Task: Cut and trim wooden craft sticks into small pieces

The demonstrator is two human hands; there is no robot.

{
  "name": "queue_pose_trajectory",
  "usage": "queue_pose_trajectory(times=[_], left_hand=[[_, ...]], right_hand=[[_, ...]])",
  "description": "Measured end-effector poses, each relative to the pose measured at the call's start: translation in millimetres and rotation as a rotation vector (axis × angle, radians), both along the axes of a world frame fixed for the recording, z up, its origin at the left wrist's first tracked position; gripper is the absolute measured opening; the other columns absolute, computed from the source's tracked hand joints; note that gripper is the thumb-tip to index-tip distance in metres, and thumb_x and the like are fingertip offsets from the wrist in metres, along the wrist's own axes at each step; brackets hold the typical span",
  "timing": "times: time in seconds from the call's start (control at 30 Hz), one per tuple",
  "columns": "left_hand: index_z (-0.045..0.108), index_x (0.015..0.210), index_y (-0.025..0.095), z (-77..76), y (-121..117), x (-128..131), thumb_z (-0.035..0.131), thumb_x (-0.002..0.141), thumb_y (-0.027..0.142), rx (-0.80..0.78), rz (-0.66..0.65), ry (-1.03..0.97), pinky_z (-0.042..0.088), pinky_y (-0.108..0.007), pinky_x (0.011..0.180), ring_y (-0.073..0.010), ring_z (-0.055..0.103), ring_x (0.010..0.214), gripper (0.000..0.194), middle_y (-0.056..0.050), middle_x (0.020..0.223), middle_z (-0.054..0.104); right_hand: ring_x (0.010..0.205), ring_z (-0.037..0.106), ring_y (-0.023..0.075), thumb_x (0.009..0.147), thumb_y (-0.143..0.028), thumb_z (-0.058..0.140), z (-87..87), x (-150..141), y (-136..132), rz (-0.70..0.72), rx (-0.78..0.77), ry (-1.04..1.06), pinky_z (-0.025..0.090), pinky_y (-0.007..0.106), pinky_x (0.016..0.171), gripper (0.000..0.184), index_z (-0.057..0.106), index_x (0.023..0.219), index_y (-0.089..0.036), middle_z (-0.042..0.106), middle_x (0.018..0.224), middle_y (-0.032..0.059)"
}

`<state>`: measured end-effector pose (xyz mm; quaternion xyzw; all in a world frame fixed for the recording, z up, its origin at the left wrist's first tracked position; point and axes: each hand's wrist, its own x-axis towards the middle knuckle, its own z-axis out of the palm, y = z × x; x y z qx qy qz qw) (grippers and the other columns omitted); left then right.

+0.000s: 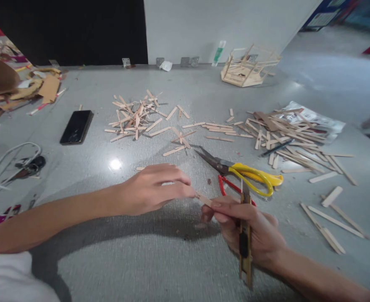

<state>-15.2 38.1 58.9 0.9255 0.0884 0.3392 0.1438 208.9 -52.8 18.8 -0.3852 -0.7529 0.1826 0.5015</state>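
My right hand (250, 228) is closed around a utility knife (244, 243), its blade end pointing away from me. Thumb and forefinger of that hand also pinch a short piece of craft stick (205, 200). The fingertips of my left hand (159, 188) come together at the other end of this piece. Just beyond my right hand lie scissors with yellow handles (254, 176), their dark blades pointing to the far left. A red handle (222, 184) shows partly beneath them, the rest hidden.
Loose craft sticks form a pile (137, 115) at the back and a bigger pile (295, 138) at the right, with a pen (277, 147) on it. A stick-built frame (247, 71) stands near the wall. A phone (77, 127) and cables (11, 159) are at the left.
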Motion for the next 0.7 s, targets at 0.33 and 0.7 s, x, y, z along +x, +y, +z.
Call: queue_pose_trajectory(times=[0.33, 0.7], left_hand=[[0.059, 0.114, 0.018, -3.7, -1.5, 0.8, 0.057, 0.097, 0.014, -0.083, -0.003, -0.106, 0.056, -0.024, 0.079, -0.015, 0.07, 0.09, 0.017, -0.007, 0.096, 0.072], [0.062, 0.106, 0.016, 0.6, 0.4, -1.1, 0.054, 0.098, 0.013, -0.091, -0.043, -0.08, 0.057, -0.024, 0.076, -0.0146, 0.069, 0.086, 0.011, -0.008, 0.092, 0.072]], right_hand=[[0.065, 0.073, 0.0125, 0.095, -0.015, 0.056, 1.2, 1.2, 0.2, -0.006, 0.017, -0.006, 0.058, 0.021, 0.054, 0.017, 0.06, 0.106, -0.028, 0.075, 0.081, -0.0013], [0.051, 0.06, 0.0197, 0.095, -0.07, 0.022, -13.1, -7.1, 9.5, -0.259, 0.016, 0.287, 0.046, 0.033, 0.043, 0.053, 0.042, 0.128, -0.033, 0.064, 0.075, 0.0025]])
